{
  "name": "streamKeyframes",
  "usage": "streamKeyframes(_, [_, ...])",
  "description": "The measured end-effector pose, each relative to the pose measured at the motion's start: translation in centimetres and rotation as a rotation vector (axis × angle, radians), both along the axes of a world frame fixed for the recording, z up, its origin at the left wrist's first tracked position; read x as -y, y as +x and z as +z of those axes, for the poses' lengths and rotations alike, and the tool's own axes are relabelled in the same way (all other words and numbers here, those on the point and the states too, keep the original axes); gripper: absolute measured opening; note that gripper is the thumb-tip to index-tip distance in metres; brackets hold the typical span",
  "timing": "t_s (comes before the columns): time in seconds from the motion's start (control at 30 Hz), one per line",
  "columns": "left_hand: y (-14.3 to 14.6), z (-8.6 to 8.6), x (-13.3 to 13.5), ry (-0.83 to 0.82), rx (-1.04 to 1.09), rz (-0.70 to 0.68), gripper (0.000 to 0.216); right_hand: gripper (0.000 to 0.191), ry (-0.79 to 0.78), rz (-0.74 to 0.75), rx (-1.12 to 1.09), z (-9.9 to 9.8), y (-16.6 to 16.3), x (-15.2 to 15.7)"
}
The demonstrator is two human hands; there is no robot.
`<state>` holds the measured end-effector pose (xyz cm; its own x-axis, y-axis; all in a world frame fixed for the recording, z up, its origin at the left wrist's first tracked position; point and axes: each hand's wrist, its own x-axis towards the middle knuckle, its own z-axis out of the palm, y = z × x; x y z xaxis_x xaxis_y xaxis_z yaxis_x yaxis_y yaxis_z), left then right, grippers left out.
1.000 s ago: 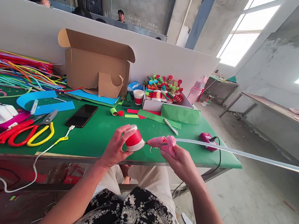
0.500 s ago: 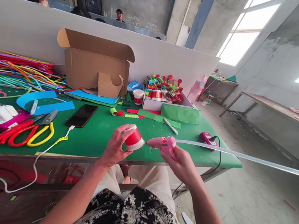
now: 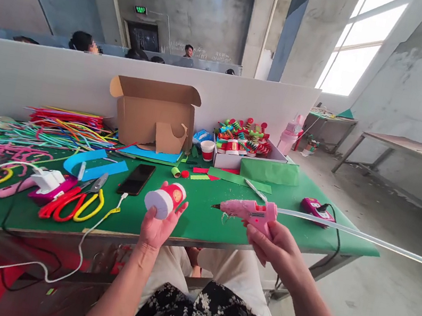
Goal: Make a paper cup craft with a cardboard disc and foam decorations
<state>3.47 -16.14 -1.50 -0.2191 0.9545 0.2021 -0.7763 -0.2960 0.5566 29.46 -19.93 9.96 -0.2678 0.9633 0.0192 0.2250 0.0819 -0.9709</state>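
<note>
My left hand (image 3: 161,228) holds a paper cup (image 3: 166,200) with a red band above the table's front edge. The cup lies tilted on its side in my fingers, its white round end facing left. In my right hand (image 3: 277,247) is a pink hot glue gun (image 3: 246,212), its dark nozzle pointing left toward the cup, with a gap between them. Thin glue strings hang under the nozzle. A long clear glue stick (image 3: 348,232) sticks out of the gun's back toward the right.
On the green table (image 3: 191,225) lie a phone (image 3: 136,179), pliers (image 3: 99,182), scissors (image 3: 61,206) and pipe cleaners (image 3: 66,126). Behind stand a cardboard box (image 3: 156,111), another paper cup (image 3: 207,150) and a tray (image 3: 249,160) of colourful crafts. A purple power socket (image 3: 317,212) sits at the right.
The glue gun has come away from the cup to the right. My left hand has turned the cup over, so its white round end now faces left. The head view has tilted up and left.
</note>
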Motion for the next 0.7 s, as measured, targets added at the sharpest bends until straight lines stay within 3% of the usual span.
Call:
streamKeyframes(0.3, [0.3, 0.9, 0.1, 0.002, 0.216, -0.213, 0.061, 0.042, 0.284, 0.101, -0.020, -0.4, -5.7, -1.4])
streamKeyframes(0.5, [0.4, 1.4, 0.0, 0.021, 0.187, -0.114, 0.040, 0.035, 0.387, 0.166, 0.001, -0.4, -9.7, -2.0])
streamKeyframes(0.7, [0.5, 1.8, 0.0, 0.008, 0.167, -0.095, 0.039, 0.033, 0.385, 0.193, 0.053, -0.1, -11.0, -2.9])
